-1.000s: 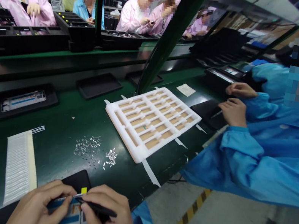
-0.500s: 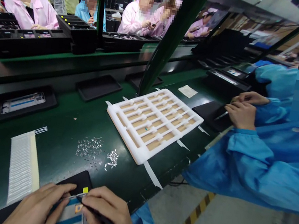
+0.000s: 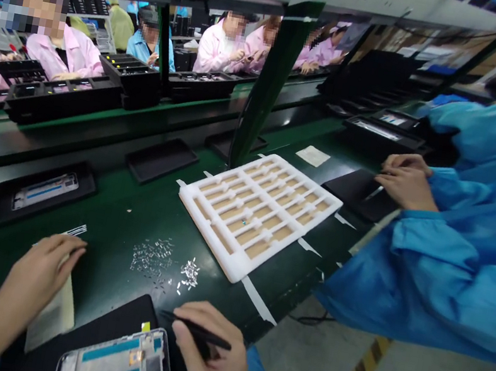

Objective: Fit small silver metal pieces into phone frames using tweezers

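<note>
A metal phone frame [image 3: 100, 370] with blue strips and a yellow tab lies on a black mat [image 3: 130, 310] at the bottom. My right hand [image 3: 220, 366], just right of the frame, holds black tweezers [image 3: 209, 335] whose tip points left above the mat's edge. My left hand [image 3: 36, 285] has moved off the frame. Its fingers are pinched together over the upper end of a sheet of thin strips [image 3: 53, 324], covering much of it. What sits between those fingertips is hidden. Small clear pieces [image 3: 151, 258] and small silvery pieces [image 3: 189, 273] lie in two piles beyond the mat.
A white slotted foam tray [image 3: 240, 267] is taped to the green bench. One black tray [image 3: 86, 179] holds another phone frame; a second black tray [image 3: 161, 160] stands behind. At right a co-worker's hands [image 3: 407, 181] work over a dark mat. A slanted green post [image 3: 270, 87] rises behind.
My left hand has left the phone frame and reached left to the sheet of strips. My right hand has drawn the tweezers off the frame to its right. The view has shifted slightly.
</note>
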`<action>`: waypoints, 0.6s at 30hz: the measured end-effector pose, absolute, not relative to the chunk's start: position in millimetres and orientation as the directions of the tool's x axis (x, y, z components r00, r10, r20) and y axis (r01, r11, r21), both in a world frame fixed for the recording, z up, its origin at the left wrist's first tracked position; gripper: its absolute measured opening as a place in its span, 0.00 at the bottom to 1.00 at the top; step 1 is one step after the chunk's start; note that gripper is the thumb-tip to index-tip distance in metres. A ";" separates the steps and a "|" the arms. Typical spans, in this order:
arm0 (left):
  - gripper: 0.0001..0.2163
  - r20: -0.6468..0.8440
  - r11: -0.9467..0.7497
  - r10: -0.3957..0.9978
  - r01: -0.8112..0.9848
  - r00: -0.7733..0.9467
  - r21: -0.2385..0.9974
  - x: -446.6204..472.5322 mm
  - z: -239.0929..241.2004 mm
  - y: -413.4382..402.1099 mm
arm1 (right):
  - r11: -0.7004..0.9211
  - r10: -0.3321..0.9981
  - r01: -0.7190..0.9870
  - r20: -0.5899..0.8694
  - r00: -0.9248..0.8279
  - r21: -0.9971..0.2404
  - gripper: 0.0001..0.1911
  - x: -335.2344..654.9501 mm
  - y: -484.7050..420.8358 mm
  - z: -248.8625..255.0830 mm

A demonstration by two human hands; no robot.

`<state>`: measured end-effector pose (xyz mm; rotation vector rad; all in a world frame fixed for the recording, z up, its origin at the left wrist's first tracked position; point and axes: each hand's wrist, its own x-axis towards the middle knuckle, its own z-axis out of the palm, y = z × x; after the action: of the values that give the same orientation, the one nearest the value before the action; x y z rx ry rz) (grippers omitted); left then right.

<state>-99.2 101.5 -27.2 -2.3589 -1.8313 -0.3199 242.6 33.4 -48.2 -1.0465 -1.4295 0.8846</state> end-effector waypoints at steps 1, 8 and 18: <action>0.31 0.260 -0.224 0.941 0.975 0.217 -0.003 -109.1 -28.6 113.5 | 0.331 0.942 0.133 0.336 0.017 -0.934 0.07 246.6 35.2 -49.7; 0.31 0.200 -0.239 0.942 0.956 0.271 -0.171 -125.0 -40.7 138.5 | 0.327 0.942 0.159 0.334 0.016 -0.931 0.07 256.0 35.0 -69.3; 0.27 0.274 -0.239 0.922 0.959 0.273 -0.153 -131.9 -43.3 127.6 | 0.326 0.944 0.129 0.329 -0.003 -0.936 0.07 255.5 35.2 -71.5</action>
<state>-131.9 127.6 -43.3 -2.2588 -1.7259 -0.1819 255.5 35.2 -71.5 -1.0555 -1.4274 0.8811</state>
